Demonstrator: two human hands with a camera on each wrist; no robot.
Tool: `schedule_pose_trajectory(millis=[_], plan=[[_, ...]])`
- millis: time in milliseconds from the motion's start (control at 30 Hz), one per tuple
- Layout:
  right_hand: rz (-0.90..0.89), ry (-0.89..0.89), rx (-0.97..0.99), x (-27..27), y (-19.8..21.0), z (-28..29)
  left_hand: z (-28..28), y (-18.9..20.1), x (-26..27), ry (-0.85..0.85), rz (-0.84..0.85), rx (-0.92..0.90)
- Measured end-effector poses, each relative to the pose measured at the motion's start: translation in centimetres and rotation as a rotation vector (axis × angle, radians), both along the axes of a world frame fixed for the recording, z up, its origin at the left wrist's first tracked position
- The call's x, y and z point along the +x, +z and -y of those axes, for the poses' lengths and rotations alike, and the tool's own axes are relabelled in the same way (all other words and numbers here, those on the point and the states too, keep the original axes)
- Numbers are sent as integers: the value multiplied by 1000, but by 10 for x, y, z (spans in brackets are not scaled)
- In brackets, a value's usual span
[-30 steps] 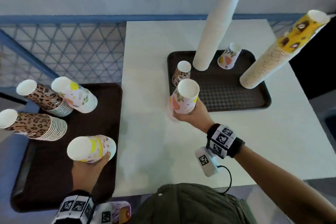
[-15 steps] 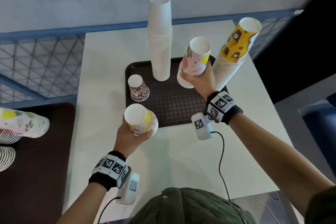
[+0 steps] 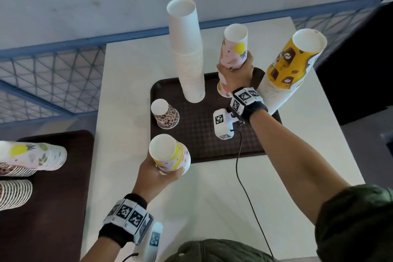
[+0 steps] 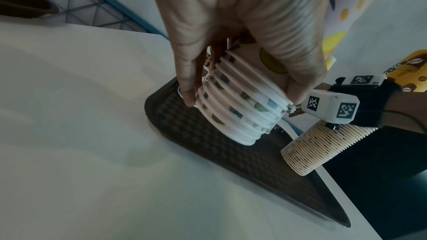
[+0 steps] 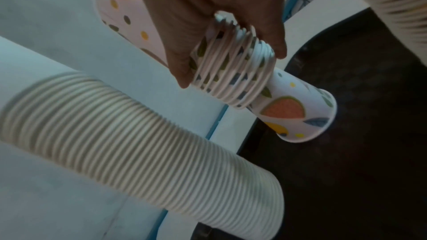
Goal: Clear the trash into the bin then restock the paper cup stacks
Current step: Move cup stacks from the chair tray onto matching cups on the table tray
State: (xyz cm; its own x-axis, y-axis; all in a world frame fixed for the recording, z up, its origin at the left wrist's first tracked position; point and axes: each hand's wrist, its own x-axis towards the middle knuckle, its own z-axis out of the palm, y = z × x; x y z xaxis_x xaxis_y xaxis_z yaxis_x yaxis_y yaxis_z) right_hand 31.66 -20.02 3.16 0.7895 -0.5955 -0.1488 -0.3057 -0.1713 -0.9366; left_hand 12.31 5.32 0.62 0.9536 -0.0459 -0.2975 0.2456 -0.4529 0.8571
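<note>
My right hand (image 3: pixel 236 71) grips a stack of fruit-print cups (image 3: pixel 235 49) turned mouth down. It holds the stack over a single upturned fruit-print cup (image 5: pixel 298 109) at the back of the dark tray (image 3: pixel 212 134), whose top sits inside the stack's lowest rims (image 5: pixel 233 74). My left hand (image 3: pixel 158 173) grips a second, shorter fruit-print stack (image 3: pixel 168 155) above the tray's front left edge, its rims (image 4: pixel 242 101) just clear of the tray. A lone leopard-print cup (image 3: pixel 167 114) stands upturned on the tray's left side.
A tall white cup stack (image 3: pixel 187 49) rises at the tray's back, close to my right hand. A tall yellow coffee-print stack (image 3: pixel 293 64) leans at the tray's right. A second dark tray (image 3: pixel 63 176) lower left carries more fruit and leopard stacks (image 3: pixel 36 156).
My left hand carried its stack from the lower left tray to the table tray's front edge. My right hand took its stack from the table's front to over the fruit cup.
</note>
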Motion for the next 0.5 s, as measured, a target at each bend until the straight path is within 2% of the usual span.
schedule_pose_trajectory(millis=[133, 233, 367, 500], plan=[[-86, 70, 22, -16, -19, -2, -3, 3, 5, -14, -6, 16], [-132, 209, -112, -66, -28, -4, 8, 8, 19, -37, 18, -1], [-93, 563, -235, -181, -42, 4, 46, 22, 53, -97, 97, -43], [-241, 1006, -694, -281, -79, 28, 96, 43, 97, -100, 258, -101]])
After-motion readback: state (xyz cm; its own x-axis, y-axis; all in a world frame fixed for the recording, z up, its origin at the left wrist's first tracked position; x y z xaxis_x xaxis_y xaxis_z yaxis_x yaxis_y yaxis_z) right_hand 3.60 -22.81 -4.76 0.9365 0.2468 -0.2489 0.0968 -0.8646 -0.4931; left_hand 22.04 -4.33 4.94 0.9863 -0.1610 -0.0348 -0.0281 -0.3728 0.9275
